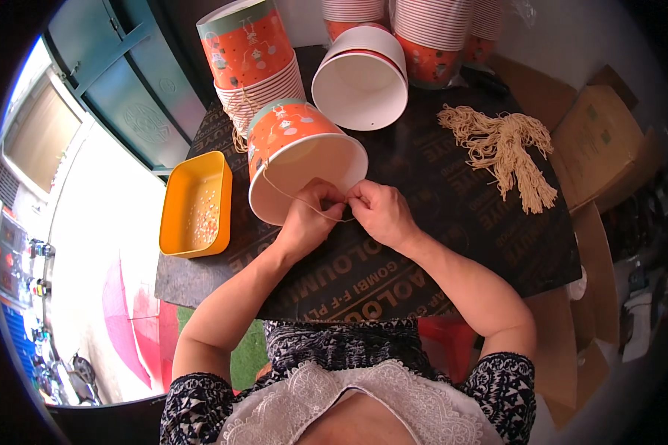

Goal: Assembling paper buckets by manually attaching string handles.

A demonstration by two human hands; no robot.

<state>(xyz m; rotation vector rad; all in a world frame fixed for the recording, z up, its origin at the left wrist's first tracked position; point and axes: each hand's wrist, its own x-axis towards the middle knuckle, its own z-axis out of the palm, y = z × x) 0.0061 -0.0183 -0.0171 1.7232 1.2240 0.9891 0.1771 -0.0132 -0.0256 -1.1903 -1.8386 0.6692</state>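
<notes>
An orange patterned paper bucket (pixel 293 133) lies tilted on the dark table, its white mouth facing me. A thin beige string (pixel 293 194) runs from the left of its rim down to my hands. My left hand (pixel 310 215) and my right hand (pixel 381 213) meet at the lower right of the rim, fingers pinched together. Both are closed on the string. Their fingertips hide the exact spot where the string meets the rim.
A yellow tray (pixel 172 215) with small pale bits stands at the left. Behind are stacked paper buckets (pixel 256 89) and a white bucket lying open (pixel 360 89). A bundle of beige strings (pixel 508 144) lies at the right, near cardboard boxes (pixel 605 141).
</notes>
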